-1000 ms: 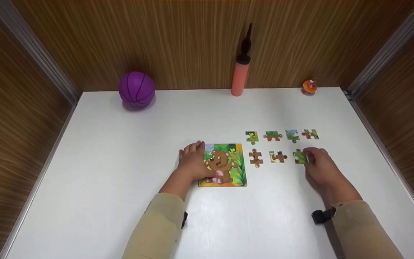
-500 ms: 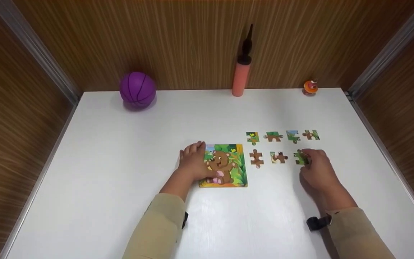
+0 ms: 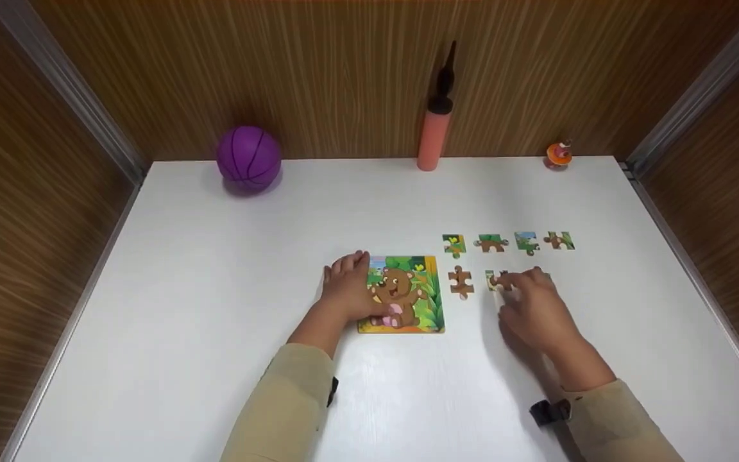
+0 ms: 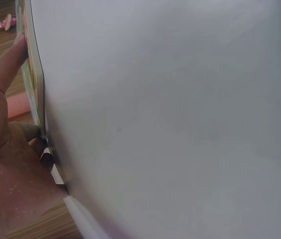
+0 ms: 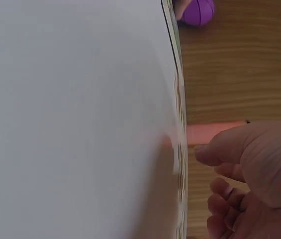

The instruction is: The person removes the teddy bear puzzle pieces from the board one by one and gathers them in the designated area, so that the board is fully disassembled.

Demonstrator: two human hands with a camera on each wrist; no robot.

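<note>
In the head view my left hand [image 3: 346,294] rests across the left side of a square jigsaw puzzle [image 3: 429,301] picturing a brown bear. Its thumb lies over the bear's lower body, and the fingers reach along the left edge. To the right, my right hand [image 3: 538,312] hovers with bent fingers over the front row of loose puzzle pieces. Its fingertips overlap a brown-and-cream piece [image 3: 491,281] and hide part of it. The right wrist view shows the right hand's thumb [image 5: 215,152] near the table with nothing held. Behind that hand, a green piece is mostly hidden.
A brown piece [image 3: 461,282] lies beside the puzzle. Several more pieces, among them a green-and-brown one [image 3: 491,242], form a back row. Along the wooden back wall stand a purple ball [image 3: 249,158], a pink hand pump [image 3: 433,138] and a small orange-and-pink toy [image 3: 559,154].
My right hand has moved left from the green piece to over the brown-and-cream piece; the green piece has become mostly covered. My left hand stays on the puzzle.
</note>
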